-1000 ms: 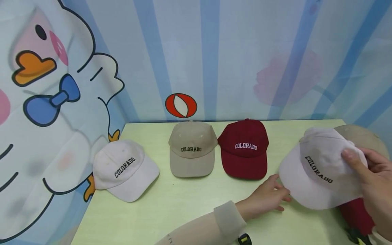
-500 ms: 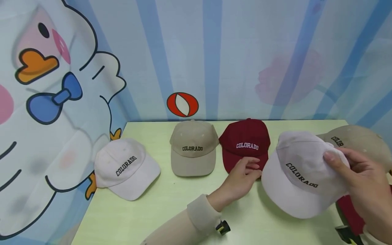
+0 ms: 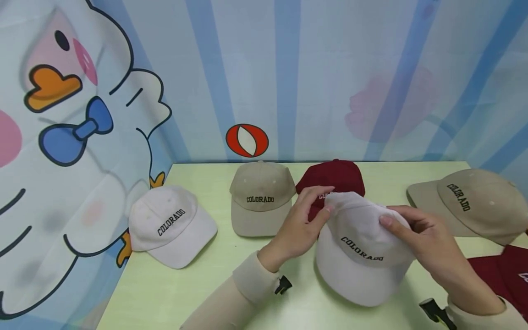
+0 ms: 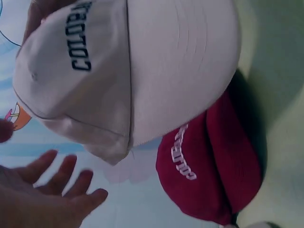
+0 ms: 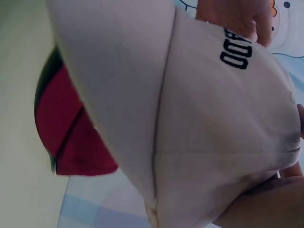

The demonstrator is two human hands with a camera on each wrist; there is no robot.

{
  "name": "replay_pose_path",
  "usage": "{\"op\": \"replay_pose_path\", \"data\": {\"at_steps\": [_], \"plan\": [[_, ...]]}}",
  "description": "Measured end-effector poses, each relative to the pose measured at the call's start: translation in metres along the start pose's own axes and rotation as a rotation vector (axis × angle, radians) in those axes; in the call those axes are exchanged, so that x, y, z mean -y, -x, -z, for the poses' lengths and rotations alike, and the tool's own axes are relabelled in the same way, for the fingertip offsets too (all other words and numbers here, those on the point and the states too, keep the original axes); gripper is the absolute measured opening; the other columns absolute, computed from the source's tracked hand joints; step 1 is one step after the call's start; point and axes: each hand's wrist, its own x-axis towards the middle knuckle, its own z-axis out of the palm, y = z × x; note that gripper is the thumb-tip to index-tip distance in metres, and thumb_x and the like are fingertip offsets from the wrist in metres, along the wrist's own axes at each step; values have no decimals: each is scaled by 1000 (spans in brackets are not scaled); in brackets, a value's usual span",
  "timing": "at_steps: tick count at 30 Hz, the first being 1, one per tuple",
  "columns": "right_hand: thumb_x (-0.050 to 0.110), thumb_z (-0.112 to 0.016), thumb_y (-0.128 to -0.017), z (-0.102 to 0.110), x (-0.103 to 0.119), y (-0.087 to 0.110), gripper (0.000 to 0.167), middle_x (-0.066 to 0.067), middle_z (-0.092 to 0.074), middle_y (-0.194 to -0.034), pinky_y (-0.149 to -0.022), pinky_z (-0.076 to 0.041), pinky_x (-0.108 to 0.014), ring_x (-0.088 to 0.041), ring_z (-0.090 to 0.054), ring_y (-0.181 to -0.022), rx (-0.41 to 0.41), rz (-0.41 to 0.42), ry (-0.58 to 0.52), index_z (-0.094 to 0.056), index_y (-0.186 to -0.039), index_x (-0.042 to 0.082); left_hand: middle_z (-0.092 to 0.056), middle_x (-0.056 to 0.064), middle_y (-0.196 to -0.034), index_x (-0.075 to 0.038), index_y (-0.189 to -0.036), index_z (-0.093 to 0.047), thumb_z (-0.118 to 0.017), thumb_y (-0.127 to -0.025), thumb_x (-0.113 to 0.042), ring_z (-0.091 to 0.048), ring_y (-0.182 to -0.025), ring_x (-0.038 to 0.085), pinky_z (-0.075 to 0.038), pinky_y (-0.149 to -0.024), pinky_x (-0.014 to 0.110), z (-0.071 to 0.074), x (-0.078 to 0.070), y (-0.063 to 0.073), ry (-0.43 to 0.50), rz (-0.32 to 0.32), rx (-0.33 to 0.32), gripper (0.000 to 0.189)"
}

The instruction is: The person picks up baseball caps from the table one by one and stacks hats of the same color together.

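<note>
A white baseball cap (image 3: 367, 279) lettered COLORADO hangs above the table, brim tilted down toward me. My right hand (image 3: 437, 252) pinches its crown at the right side, thumb on the outside. Reaching toward the cap's left side is my left hand (image 3: 294, 233); in the left wrist view its spread fingers (image 4: 71, 180) stand apart from the cloth. Behind the held cap, a dark red cap (image 3: 332, 176) is partly covered, its brim mostly hidden in the head view. The right wrist view shows the white crown (image 5: 213, 109) up close, and part of the right hand lies behind it.
On the pale yellow table (image 3: 198, 293), a beige cap (image 3: 260, 220) sits left of the red one. Another white cap (image 3: 177, 238) lies at the far left. To the right are a beige cap (image 3: 482, 206) and a red cap (image 3: 492, 275). A cartoon-printed cloth (image 3: 321, 78) hangs behind.
The right hand has carried the white cap leftward, from over the right-hand caps to in front of the middle red cap. The left hand has moved left and up beside it.
</note>
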Motion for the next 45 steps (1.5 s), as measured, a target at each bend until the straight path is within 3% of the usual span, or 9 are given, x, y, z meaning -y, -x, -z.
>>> {"op": "replay_pose_path", "data": {"at_steps": [4,7,13,15,20,31,36,45], "plan": [[13,-63,-104,-16,-1,-7,25,15,-74,-110,-75,-58,-27,-6,-70,-91,68,21,7,-72,-127,8,-58,0,-141,-16,-141,-57,-49,-110,-34,-53,-135,10,-43,-117,35,9,5,-2,-32,-46,86,37],[10,-61,-104,-27,-4,-12,23,11,-76,-110,-75,-59,-28,-7,-70,-92,135,38,-55,-73,-124,7,-66,0,-126,-14,-128,-65,-51,-109,-32,-60,-121,6,-48,-109,27,15,10,-3,-43,-61,147,29],[9,-61,-104,-45,-11,-17,23,9,-77,-106,-73,-60,-29,-7,-71,-90,218,34,-149,-76,-120,13,-64,-1,-105,-13,-105,-70,-52,-109,-28,-57,-97,6,-51,-85,22,25,17,0,-55,-107,223,25],[10,-62,-104,-50,-12,-19,22,10,-77,-106,-74,-60,-29,-7,-71,-90,220,22,-153,-77,-120,12,-61,-2,-93,-12,-97,-68,-50,-109,-29,-56,-88,6,-50,-76,22,29,20,2,-37,-91,253,28],[17,-65,-103,-61,-15,-25,21,9,-77,-104,-74,-60,-30,-8,-70,-88,204,-31,-147,-76,-118,9,-60,-2,-74,-11,-94,-69,-47,-111,-38,-58,-69,4,-50,-62,23,38,29,8,21,-1,311,39],[22,-76,-95,-79,-24,-39,21,9,-77,-94,-70,-60,-30,-8,-70,-81,195,-80,-121,-79,-108,6,-67,2,-78,-10,-107,-74,-44,-111,-43,-65,-65,9,-54,-61,27,51,53,17,99,142,297,45],[25,-79,-93,-86,-31,-47,25,8,-77,-93,-71,-59,-29,-9,-69,-83,212,-99,-88,-79,-107,4,-67,1,-76,-8,-105,-73,-43,-111,-43,-65,-63,10,-54,-59,27,54,68,19,121,162,310,47],[35,-82,-89,-98,-45,-59,27,3,-78,-97,-74,-58,-30,-10,-69,-86,221,-160,-21,-81,-106,13,-68,0,-77,-9,-103,-73,-43,-111,-44,-67,-67,11,-55,-63,27,58,94,22,108,210,310,47]]}}
